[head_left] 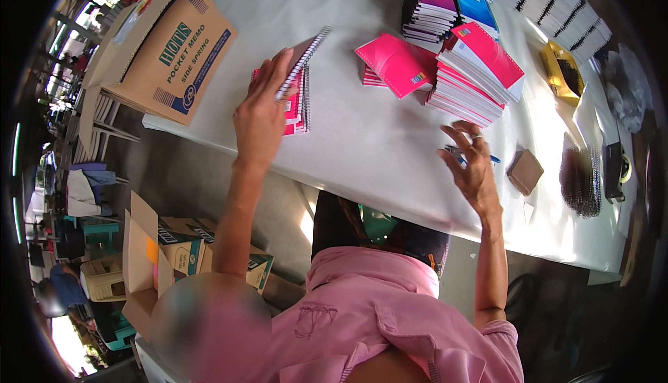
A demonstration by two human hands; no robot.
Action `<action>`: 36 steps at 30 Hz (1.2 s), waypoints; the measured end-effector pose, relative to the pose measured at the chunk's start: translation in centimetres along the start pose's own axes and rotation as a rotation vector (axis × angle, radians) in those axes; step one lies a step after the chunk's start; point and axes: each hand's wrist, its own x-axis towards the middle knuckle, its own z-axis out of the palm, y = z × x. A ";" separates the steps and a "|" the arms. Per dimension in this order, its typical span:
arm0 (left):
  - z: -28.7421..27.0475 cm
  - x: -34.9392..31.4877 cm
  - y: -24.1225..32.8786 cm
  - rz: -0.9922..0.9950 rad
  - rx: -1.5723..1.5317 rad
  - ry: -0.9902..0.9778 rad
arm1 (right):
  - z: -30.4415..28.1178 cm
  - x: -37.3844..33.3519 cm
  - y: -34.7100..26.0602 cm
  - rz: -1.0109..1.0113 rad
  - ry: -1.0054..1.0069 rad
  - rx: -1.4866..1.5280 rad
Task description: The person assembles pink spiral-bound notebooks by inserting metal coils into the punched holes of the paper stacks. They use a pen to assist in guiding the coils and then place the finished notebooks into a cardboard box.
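My left hand [261,108] is closed on a small spiral notebook [306,61], tilted above a short stack of pink spiral notebooks [298,112] at the table's left. White coil runs along the held notebook's edge. My right hand [471,164] hovers low over the tabletop, fingers apart and curved, a ring on one finger. Beneath it lies a blue-handled tool [495,159], mostly hidden, its kind unclear. Just beyond that hand rises a tall, fanned pile of pink-covered booklets [467,80]. Beside the pile, another pink booklet [396,65] rests askew on a few more.
Purple and blue notebooks [436,0] are stacked behind. A yellow tray [562,73], a brown block [525,172], a bundle of dark coils [581,181] and a tape dispenser [616,172] stand right. A cardboard box [177,56] borders the left; open cartons [142,244] sit below.
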 end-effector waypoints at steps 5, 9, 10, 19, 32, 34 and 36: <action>0.7 0.9 -5.8 0.079 -1.316 -0.260 | 5.0 7.0 -6.7 -0.026 0.087 0.825; 0.4 1.8 -8.1 -0.112 -1.352 -0.299 | 7.1 12.4 -10.6 -0.040 -0.159 0.966; 0.0 2.6 -8.5 -0.195 -1.230 -0.203 | 7.9 13.5 -11.4 -0.118 -0.136 0.912; 0.5 -1.3 -12.0 -0.828 -0.881 -0.232 | 13.4 12.8 -13.2 -0.170 0.062 0.545; -0.2 -1.3 -6.1 -0.235 -0.341 0.100 | 7.6 10.8 -0.7 -0.270 -0.036 -0.670; 0.6 -1.6 -1.7 -0.164 -0.405 0.007 | 8.3 10.7 1.1 -0.263 0.037 -0.552; 2.2 -2.8 1.5 -0.111 -0.447 -0.109 | 8.1 11.6 0.7 -0.336 0.231 -0.387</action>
